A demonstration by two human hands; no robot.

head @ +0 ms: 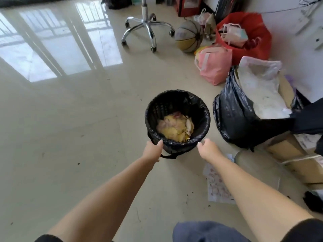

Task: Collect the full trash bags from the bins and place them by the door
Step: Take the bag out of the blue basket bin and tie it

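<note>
Two bare forearms, left hand [153, 148] and right hand [207, 148] uncovered, no rings or watch showing, black short sleeve [304, 231] edges at both upper arms, blue-grey trouser knee [208, 232] low in view

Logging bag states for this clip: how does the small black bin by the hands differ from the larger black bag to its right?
The small bin is round, upright and low-filled with yellowish food scraps; the larger black bag bulges with white material rising above its rim. The bin's liner is folded neatly over its rim, while the larger bag's opening is loose. The left hand is at the bin's liner; the right hand hovers near; neither touches the larger bag. Both are black plastic, untied.
</note>
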